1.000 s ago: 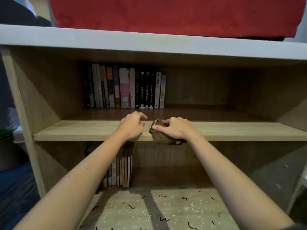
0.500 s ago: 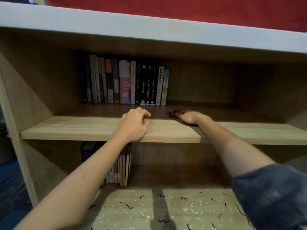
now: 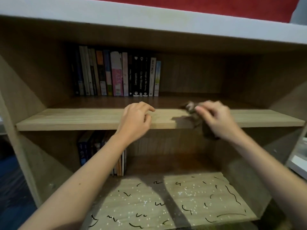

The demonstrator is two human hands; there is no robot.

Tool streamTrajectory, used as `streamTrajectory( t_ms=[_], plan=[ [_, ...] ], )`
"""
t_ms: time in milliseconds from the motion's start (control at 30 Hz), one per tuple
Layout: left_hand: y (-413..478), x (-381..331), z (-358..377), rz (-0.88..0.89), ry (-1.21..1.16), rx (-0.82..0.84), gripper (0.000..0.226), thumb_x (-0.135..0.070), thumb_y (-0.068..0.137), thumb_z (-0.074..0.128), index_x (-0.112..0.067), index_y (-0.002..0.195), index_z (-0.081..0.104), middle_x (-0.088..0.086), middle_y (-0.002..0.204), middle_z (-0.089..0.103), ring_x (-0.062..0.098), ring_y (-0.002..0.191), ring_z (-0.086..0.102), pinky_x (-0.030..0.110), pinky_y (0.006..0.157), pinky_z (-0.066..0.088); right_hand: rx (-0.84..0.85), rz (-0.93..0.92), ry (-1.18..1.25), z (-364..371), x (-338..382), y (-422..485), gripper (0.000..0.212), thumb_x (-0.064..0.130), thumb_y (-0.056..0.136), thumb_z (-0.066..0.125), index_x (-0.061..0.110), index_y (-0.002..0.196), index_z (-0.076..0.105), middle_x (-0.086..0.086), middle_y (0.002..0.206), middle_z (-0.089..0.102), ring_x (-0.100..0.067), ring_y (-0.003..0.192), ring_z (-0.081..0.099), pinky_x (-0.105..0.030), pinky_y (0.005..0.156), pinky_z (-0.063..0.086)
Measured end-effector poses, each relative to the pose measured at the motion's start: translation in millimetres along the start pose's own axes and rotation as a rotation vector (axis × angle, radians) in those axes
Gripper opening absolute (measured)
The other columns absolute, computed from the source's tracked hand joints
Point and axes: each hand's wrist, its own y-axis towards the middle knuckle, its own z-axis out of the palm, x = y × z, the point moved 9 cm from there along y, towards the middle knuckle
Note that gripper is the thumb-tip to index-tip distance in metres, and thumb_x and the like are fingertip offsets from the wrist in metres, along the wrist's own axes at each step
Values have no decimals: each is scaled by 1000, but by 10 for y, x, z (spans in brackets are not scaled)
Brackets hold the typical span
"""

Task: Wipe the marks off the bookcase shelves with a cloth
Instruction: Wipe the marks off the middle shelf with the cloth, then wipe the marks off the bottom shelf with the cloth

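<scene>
A wooden bookcase fills the view. My right hand [image 3: 216, 118] grips a crumpled brown cloth [image 3: 191, 107] at the front edge of the upper shelf [image 3: 74, 118], right of centre; part of the cloth hangs below the edge. My left hand [image 3: 135, 120] rests on the same shelf's front edge at the middle, fingers curled loosely over it. The lower shelf [image 3: 174, 196] carries black squiggle marks [image 3: 232, 195] and white specks across its front.
A row of upright books [image 3: 116, 75] stands at the back left of the upper shelf. More books [image 3: 119, 163] stand at the left of the lower shelf. Red fabric [image 3: 216, 5] lies on the bookcase top. A white object [image 3: 299, 156] sits at the right edge.
My right hand, reaching deep onto the shelf half a second ago, has drawn back with the cloth to the front edge, further right. My left hand stayed on the edge.
</scene>
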Motion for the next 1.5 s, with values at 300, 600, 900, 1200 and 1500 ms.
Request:
streamTrajectory(
  t_ms=[300,600,900,1200,1500],
  plan=[
    [-570,-161,341,62,174,-37,53,-33,90,31,-20,140,40,-4,145,41,16,139,27,33,111,-10,-79,199,-443,327,-155,-260,41,51,89,47,18,106,66,1,108,65,-30,103,47,-39,84,34],
    [-833,-151,534,61,307,-1,66,-26,86,45,-21,147,23,-1,157,8,19,145,3,49,110,-8,174,115,-15,1023,-24,-1089,19,31,85,64,18,98,68,5,102,65,-19,90,53,-41,84,44],
    [-2133,603,1581,-328,18,568,45,-17,91,48,-28,134,44,-7,157,6,14,144,2,45,114,-6,436,565,219,1739,-625,-1822,20,16,87,62,7,104,68,-13,98,59,-28,92,57,-26,77,43],
    [-2731,838,2268,-387,-61,888,47,-19,90,50,-27,136,43,-3,157,10,21,144,6,48,117,0,669,565,185,1880,-861,-2067,29,9,81,68,7,110,66,1,104,63,-15,97,57,-20,81,44],
    [-2804,205,3108,-298,-152,1073,50,-12,91,48,-21,140,38,1,157,11,25,143,10,45,116,7,707,624,7,1602,-1444,-2883,17,15,85,63,2,92,69,-6,91,63,-19,85,57,-18,69,41]
  ],
)
